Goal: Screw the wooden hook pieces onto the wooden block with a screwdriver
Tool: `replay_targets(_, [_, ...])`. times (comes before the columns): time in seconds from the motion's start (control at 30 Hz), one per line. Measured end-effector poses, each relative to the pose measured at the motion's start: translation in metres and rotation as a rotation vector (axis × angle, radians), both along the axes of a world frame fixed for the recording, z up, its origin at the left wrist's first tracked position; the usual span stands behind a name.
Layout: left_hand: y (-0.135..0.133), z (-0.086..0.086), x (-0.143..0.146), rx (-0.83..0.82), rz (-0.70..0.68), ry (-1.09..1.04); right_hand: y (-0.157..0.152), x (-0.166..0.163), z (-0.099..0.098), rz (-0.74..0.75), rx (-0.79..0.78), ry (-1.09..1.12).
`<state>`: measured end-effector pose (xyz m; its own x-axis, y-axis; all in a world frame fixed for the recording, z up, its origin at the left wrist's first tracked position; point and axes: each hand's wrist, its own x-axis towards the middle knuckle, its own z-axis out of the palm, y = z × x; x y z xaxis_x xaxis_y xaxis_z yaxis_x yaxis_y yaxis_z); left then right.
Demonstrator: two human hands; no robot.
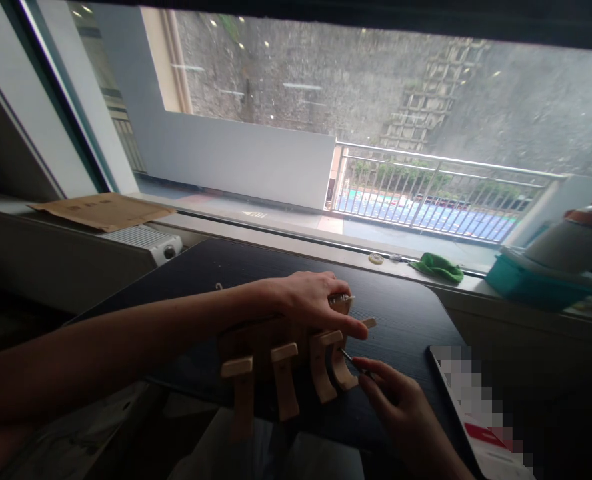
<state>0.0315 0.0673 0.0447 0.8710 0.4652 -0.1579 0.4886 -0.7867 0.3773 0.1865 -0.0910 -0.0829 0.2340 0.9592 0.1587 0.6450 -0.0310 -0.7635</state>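
A light wooden model [281, 363] with several T-shaped keys sticking toward me lies on a dark table [406, 313]. My left hand [313, 300] rests on top of it, fingers curled over its far end, holding it down. My right hand [401, 407] sits just right of the model near the table's front edge, pinching a thin metal tool [352, 360] whose tip points at the rightmost key.
A window sill runs behind the table, with a green cloth [439, 268], a teal container [531, 283] at the right and a cardboard sheet [101, 210] over a white device [149, 241] at the left. A printed sheet [476, 413] lies at the table's right.
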Motion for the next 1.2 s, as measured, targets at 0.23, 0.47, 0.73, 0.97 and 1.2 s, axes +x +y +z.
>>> replay_targets(0.23, [0.000,-0.002,-0.001,0.003,0.012,-0.020,-0.006,-0.002,0.013,0.176,0.265,-1.007])
replay_targets(0.47, [-0.003,0.000,-0.002,-0.006,0.016,-0.006,0.003,-0.005,-0.002,0.083,0.204,-0.542])
replay_targets(0.73, [-0.001,-0.001,-0.001,0.005,0.027,-0.011,0.008,-0.004,0.001,-0.035,0.013,0.112])
replay_targets(0.97, [0.000,-0.005,-0.002,0.002,0.070,-0.031,0.003,-0.008,0.012,0.159,0.197,-0.946])
replay_targets(1.2, [-0.003,-0.005,-0.003,-0.010,0.077,-0.036,0.008,-0.006,-0.001,0.125,0.143,-0.571])
